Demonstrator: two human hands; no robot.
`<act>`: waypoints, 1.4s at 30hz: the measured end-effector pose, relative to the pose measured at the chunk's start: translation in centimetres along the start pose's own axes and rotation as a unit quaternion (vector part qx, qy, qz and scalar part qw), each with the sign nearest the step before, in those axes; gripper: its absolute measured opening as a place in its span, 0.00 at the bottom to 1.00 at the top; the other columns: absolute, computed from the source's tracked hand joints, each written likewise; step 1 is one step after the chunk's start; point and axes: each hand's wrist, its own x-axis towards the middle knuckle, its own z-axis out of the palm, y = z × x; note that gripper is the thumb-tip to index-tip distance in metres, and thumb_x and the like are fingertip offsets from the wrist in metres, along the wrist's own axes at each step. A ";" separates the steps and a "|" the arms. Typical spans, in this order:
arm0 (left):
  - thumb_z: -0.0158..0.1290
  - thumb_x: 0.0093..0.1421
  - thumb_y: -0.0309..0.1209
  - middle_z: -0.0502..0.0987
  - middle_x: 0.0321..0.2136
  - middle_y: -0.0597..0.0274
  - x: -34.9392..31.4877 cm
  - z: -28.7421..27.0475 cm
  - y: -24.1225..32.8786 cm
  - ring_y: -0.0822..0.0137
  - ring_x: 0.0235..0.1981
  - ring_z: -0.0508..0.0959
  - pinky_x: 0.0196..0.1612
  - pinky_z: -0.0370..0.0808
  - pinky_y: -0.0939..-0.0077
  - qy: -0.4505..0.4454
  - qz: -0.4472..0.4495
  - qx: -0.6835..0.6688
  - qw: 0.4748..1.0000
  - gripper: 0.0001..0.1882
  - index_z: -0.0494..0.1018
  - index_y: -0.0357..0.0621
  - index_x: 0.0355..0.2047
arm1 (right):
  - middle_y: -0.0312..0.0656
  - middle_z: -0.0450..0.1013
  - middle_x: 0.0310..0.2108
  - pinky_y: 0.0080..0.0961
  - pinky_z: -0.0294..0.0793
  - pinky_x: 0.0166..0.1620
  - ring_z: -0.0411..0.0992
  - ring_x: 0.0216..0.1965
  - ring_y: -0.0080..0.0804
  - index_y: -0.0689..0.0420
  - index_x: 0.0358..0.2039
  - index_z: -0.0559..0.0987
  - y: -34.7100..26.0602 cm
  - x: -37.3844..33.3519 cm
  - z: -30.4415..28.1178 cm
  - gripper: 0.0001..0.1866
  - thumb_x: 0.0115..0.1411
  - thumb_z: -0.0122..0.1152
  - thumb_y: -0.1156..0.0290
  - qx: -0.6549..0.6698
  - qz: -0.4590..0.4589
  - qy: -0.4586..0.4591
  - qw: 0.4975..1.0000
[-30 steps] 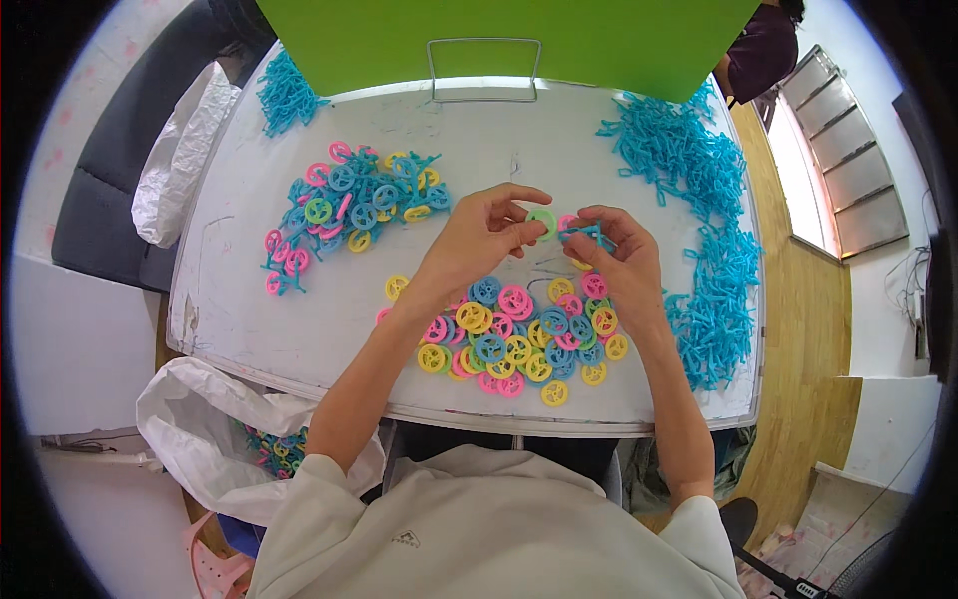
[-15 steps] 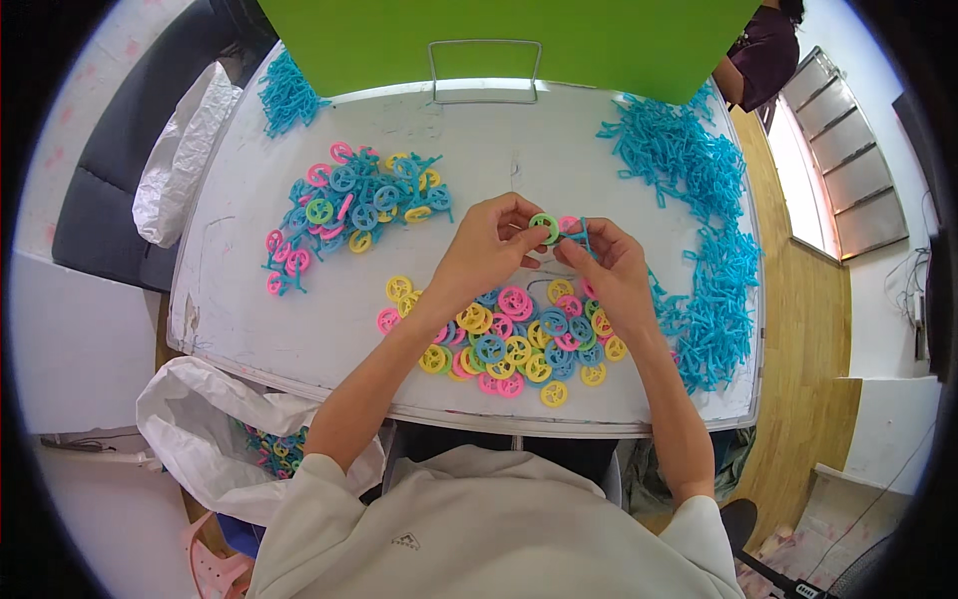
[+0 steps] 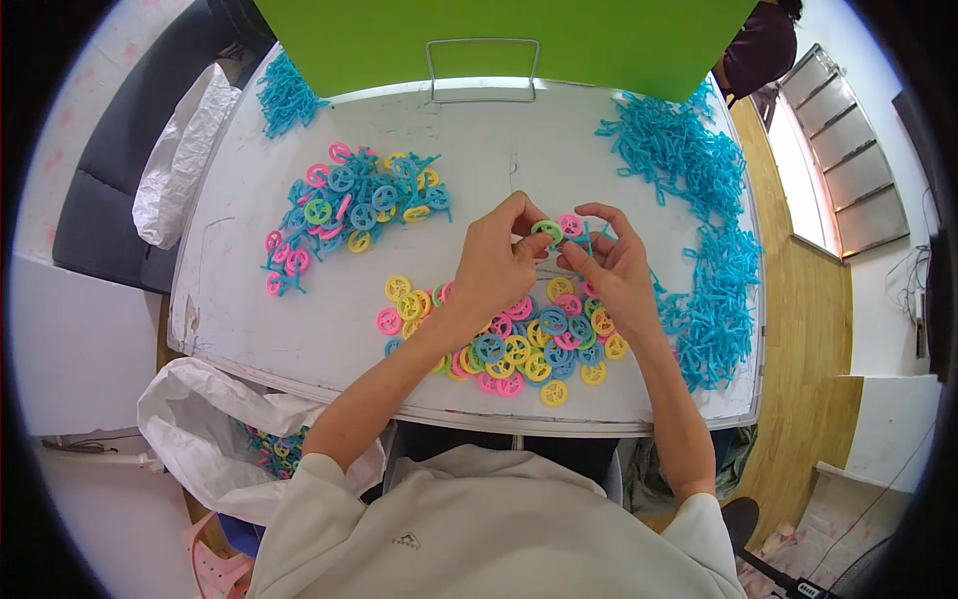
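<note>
In front of me, above the table, my left hand (image 3: 495,258) pinches a small green plastic wheel (image 3: 546,232) between thumb and fingers. Close against it, my right hand (image 3: 619,276) grips a blue branched plastic axle piece (image 3: 589,240). A pink wheel (image 3: 571,225) sits at this piece, beside the green one; how they join is partly hidden by my fingertips. Below my hands spreads a pile of loose wheels (image 3: 518,349) in pink, yellow, blue and green. Left of my left hand lies a heap of blue pieces with wheels on them (image 3: 364,200).
Blue axle pieces (image 3: 714,290) are heaped along the right side of the white table (image 3: 249,329), with a smaller heap (image 3: 287,95) at the far left. A green panel (image 3: 499,40) with a wire handle stands behind. An open white sack (image 3: 200,419) holding coloured parts is at lower left.
My left hand has shifted slightly right, bringing the green wheel closer to the blue axle piece. My right index finger has lifted a little. The piles look unchanged.
</note>
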 end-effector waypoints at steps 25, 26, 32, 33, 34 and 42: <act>0.48 0.62 0.21 0.79 0.35 0.55 -0.7 0.4 1.1 0.69 0.34 0.81 0.37 0.80 0.79 -0.005 -0.056 -0.054 0.997 0.14 0.73 0.36 0.48 | 0.41 0.78 0.26 0.13 0.72 0.29 0.75 0.27 0.19 0.64 0.37 0.80 -1.4 -0.3 1.1 0.09 0.56 0.64 0.75 -0.146 -0.018 0.153 0.977; 0.48 0.62 0.21 0.79 0.35 0.55 -0.7 0.5 1.2 0.69 0.33 0.81 0.37 0.80 0.79 0.001 -0.058 -0.032 0.998 0.14 0.73 0.36 0.48 | 0.41 0.78 0.26 0.13 0.72 0.29 0.75 0.27 0.19 0.64 0.37 0.80 -1.3 -0.4 1.2 0.09 0.56 0.64 0.75 -0.147 -0.018 0.153 0.977; 0.47 0.63 0.23 0.78 0.38 0.56 -0.2 0.0 0.5 0.69 0.37 0.80 0.40 0.80 0.78 -0.028 -0.064 -0.131 0.989 0.13 0.72 0.34 0.48 | 0.39 0.79 0.29 0.14 0.72 0.29 0.75 0.27 0.20 0.62 0.36 0.81 -0.5 -0.7 1.7 0.08 0.55 0.65 0.75 -0.214 -0.143 0.175 0.951; 0.47 0.63 0.23 0.78 0.38 0.56 -0.1 -0.2 0.6 0.69 0.37 0.80 0.40 0.80 0.78 -0.028 -0.065 -0.131 0.989 0.13 0.72 0.34 0.48 | 0.39 0.79 0.29 0.14 0.72 0.29 0.75 0.27 0.20 0.62 0.36 0.81 -0.3 -0.7 1.7 0.08 0.55 0.65 0.75 -0.237 -0.157 0.178 0.942; 0.47 0.64 0.23 0.78 0.38 0.55 -0.1 -0.3 0.8 0.69 0.38 0.80 0.41 0.80 0.78 -0.038 -0.078 -0.141 0.986 0.13 0.72 0.34 0.47 | 0.39 0.79 0.29 0.15 0.72 0.29 0.75 0.27 0.20 0.61 0.36 0.81 -0.3 -0.7 1.7 0.08 0.54 0.65 0.75 -0.261 -0.172 0.181 0.933; 0.47 0.63 0.23 0.78 0.38 0.55 -0.4 0.1 0.4 0.69 0.38 0.79 0.44 0.79 0.77 -0.016 -0.083 -0.064 0.994 0.11 0.72 0.32 0.44 | 0.40 0.79 0.29 0.15 0.73 0.30 0.76 0.28 0.20 0.61 0.36 0.81 -0.5 -0.8 1.8 0.08 0.55 0.64 0.76 -0.268 -0.142 0.180 0.936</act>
